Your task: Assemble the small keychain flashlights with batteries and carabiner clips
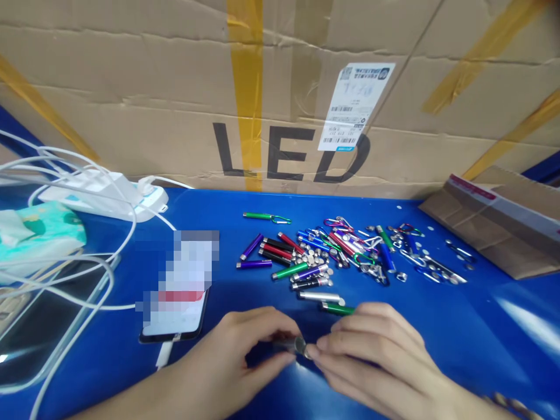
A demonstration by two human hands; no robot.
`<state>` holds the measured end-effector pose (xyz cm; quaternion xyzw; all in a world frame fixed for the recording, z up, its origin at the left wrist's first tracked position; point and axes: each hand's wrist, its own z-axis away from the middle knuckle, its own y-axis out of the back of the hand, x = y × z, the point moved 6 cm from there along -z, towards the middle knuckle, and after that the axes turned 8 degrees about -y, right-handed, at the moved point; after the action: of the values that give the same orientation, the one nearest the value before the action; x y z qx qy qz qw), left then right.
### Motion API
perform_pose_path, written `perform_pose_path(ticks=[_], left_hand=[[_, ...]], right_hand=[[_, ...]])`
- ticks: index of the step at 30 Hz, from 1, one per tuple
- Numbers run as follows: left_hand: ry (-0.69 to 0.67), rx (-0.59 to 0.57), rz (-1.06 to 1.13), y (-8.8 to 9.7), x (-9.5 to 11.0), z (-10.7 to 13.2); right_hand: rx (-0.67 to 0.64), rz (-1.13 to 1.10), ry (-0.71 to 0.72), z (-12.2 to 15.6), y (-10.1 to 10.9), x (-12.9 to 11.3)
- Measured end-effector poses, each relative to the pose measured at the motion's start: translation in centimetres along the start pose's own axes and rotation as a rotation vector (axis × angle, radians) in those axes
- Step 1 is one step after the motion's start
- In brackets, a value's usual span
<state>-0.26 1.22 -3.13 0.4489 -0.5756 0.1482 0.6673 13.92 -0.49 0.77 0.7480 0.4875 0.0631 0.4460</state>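
Observation:
Between the thumb and fingers of my left hand is a small silver-grey flashlight tube, its end pointing right. My right hand pinches a small round silver piece, which looks like a button cell, against that end of the tube. The fingers partly cover both. Just beyond my right hand lie a green tube and a silver tube. Farther back, several red, black, purple and green tubes lie around a loose heap of button cells.
Carabiner clips and metal caps spread over the blue table to the right. A charging phone, white cables, a power strip and a tissue pack lie left. A large cardboard box stands behind; an opened carton sits right.

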Motion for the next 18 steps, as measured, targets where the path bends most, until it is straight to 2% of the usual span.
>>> perform_pose_path(ticks=[1,4,8,14,16,18], left_hand=[[-0.01,0.0,-0.016,0.0,0.0,0.0],[-0.048,-0.007,-0.104,-0.1,-0.1,0.1],[-0.183,0.006,-0.326,-0.3,0.1,0.7],[-0.465,0.0,-0.653,-0.2,2.1,1.7],[-0.488,0.0,-0.676,-0.3,2.3,1.7],[-0.436,0.009,-0.62,-0.4,1.9,1.4]], right_hand=[[0.01,-0.064,-0.02,-0.4,0.2,0.1],[0.035,-0.31,-0.241,-1.4,0.2,1.3],[-0.113,-0.564,-0.499,-1.1,-1.7,2.4],[-0.197,-0.701,-0.677,-0.3,-2.8,3.1],[-0.218,-0.699,-0.709,-0.2,-2.9,3.3],[-0.229,-0.678,-0.72,-0.2,-2.9,3.4]])
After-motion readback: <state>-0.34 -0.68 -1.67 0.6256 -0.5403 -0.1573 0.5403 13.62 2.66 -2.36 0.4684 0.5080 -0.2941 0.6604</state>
